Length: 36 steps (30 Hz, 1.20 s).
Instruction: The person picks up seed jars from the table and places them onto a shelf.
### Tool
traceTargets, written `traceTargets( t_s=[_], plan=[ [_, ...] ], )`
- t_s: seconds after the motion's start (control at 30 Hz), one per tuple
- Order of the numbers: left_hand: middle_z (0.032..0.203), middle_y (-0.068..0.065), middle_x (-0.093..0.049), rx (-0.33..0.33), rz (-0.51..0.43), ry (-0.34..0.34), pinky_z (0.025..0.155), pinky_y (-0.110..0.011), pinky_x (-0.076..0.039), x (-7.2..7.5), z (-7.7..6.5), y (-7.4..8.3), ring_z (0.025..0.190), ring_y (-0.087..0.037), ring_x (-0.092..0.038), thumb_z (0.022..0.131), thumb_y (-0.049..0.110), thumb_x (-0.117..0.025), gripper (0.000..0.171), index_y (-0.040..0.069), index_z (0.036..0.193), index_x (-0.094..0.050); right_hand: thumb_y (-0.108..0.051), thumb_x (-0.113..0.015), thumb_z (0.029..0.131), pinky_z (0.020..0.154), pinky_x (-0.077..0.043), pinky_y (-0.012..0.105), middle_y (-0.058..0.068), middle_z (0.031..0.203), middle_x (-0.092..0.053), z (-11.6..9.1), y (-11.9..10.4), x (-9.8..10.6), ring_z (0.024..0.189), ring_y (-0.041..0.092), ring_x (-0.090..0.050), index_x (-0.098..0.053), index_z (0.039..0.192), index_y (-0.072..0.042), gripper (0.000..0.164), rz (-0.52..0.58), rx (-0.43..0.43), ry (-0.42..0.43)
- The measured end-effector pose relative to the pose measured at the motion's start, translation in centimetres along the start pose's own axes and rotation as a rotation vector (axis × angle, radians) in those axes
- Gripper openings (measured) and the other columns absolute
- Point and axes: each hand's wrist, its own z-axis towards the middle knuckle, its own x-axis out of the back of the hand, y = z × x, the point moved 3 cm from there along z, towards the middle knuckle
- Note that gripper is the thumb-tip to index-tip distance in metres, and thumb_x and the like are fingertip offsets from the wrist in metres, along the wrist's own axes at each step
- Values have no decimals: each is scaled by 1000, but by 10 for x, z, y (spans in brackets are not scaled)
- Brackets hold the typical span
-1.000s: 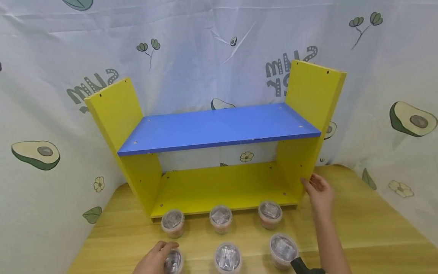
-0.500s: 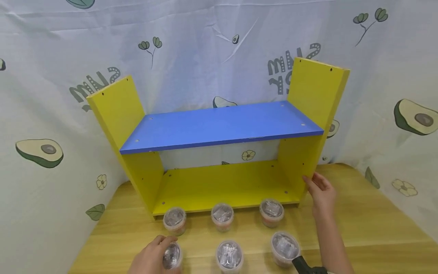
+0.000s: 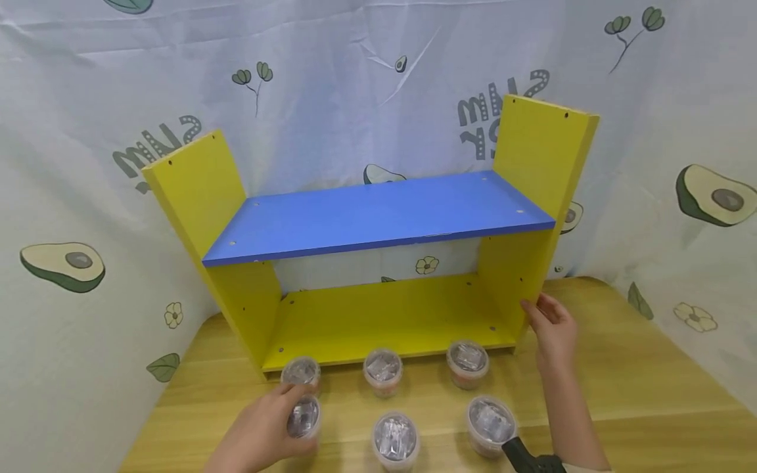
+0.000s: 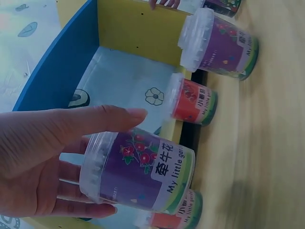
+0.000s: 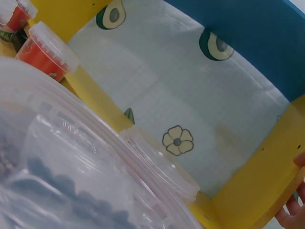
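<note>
My left hand (image 3: 257, 427) grips a clear-lidded plastic cup (image 4: 143, 171) with a purple label, front left in the head view. The left wrist view has its thumb on one side of the cup and its fingers round the other. Small clear packets show through the lid. At the right, my right hand (image 3: 556, 332) holds the front edge of the yellow side panel (image 3: 517, 269), thumb inside and fingers outside. That panel belongs to a shelf with a blue board (image 3: 378, 220) and a yellow bottom board (image 3: 390, 318).
Red-labelled cups (image 4: 193, 101) line the shelf's front, including a middle cup (image 3: 382, 372) and a right cup (image 3: 467, 363). Nearer me stand another middle cup (image 3: 395, 440) and a right cup (image 3: 491, 426). Behind the shelf hangs a printed cloth (image 3: 331, 98); all rests on a wooden table (image 3: 621, 394).
My left hand has closed round the near left cup and moved it slightly forward, toward the cup behind it. The right hand keeps its hold on the side panel.
</note>
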Motion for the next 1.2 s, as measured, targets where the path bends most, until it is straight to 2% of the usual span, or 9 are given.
traceTargets(
  t_s=[0.17, 0.4, 0.53, 0.7, 0.8, 0.93, 1.2],
  plan=[
    [110, -9, -59, -56, 14, 5, 61, -32, -48, 8, 5, 6, 77, -11, -54, 61, 41, -80, 63, 14, 115, -60, -6, -70, 80, 70, -46, 8, -17, 87, -61, 0, -1, 1, 85, -3, -56, -62, 98, -18, 23, -25, -1, -1],
    [113, -12, -58, -70, -3, 1, 63, -37, -49, 12, 10, 6, 82, -17, -56, 59, 39, -82, 64, 14, 114, -60, -7, -69, 80, 72, -46, 8, -17, 89, -59, 1, -1, -2, 87, -3, -55, -60, 102, -17, 25, -40, 1, -5],
    [113, -12, -58, -92, -14, 6, 64, -36, -49, 15, 12, 7, 83, -17, -55, 61, 37, -81, 59, 13, 111, -60, -6, -70, 79, 70, -46, 8, -18, 87, -61, 1, 0, -2, 85, -4, -56, -61, 99, -18, 24, -15, -8, 2],
    [108, -8, -59, -133, -14, 50, 64, -32, -48, 24, 14, 8, 82, -15, -56, 62, 33, -81, 58, 13, 112, -59, -4, -70, 79, 69, -46, 9, -17, 86, -62, 1, 1, -1, 82, -4, -58, -63, 94, -19, 22, 18, -10, 8],
    [102, -5, -59, -127, -20, 62, 64, -32, -47, 30, 14, 7, 81, -15, -55, 61, 32, -82, 58, 13, 112, -59, -4, -71, 78, 68, -46, 9, -16, 85, -62, 2, 1, -1, 80, -3, -58, -64, 93, -18, 22, 24, -10, 12],
    [97, -3, -58, -112, -39, 39, 64, -33, -48, 37, 17, 8, 81, -15, -54, 61, 30, -82, 58, 11, 111, -59, -5, -71, 78, 68, -46, 9, -16, 86, -61, 1, 0, -1, 81, -3, -57, -64, 94, -19, 22, 11, -9, 11],
    [104, -4, -59, -113, -52, -3, 64, -33, -47, 43, 24, 9, 83, -14, -54, 64, 32, -81, 59, 11, 114, -59, -4, -71, 78, 69, -46, 9, -14, 88, -61, 0, -1, -1, 82, -2, -57, -63, 92, -19, 22, 26, -17, 9]
  ],
)
